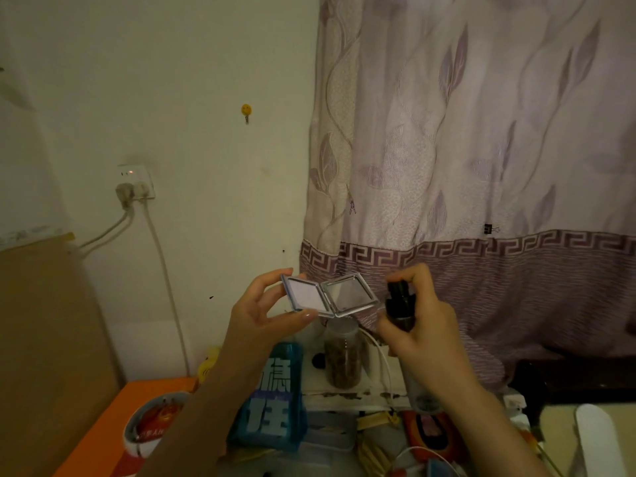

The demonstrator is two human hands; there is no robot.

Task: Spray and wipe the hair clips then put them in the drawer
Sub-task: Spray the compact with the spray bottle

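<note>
1. A square, silver-edged folding compact mirror (329, 295) was held open and raised in front of the wall and the curtain, its two halves spread nearly flat.
2. The left half of the mirror was pinched by the left hand (258, 311), with fingertips on its upper edge and the thumb along its lower edge.
3. A small dark spray bottle (400, 305) with a black pump head was gripped by the right hand (421, 325); the fingers were curled round its body and one finger was laid on top of the pump.
4. The bottle was held just beside the right half of the mirror, without touching it.
5. No hair clips or drawer could be made out with certainty among the clutter below; small items there were too blurred to identify.
6. Below the hands, a clear plastic jar (342, 352) of brown contents was seen standing on a white ledge, with a blue bottle bearing large white characters (273, 395) just to its left.
7. An orange surface (113, 421) carrying a red-and-white round container (155, 425) was seen at the lower left.
8. A pale purple leaf-patterned curtain (481, 149) was hung at the right, and a white wall socket with plugged cables (135, 182) was fixed at the left.
9. A small yellow smiley hook (246, 110) was stuck on the wall.
</note>
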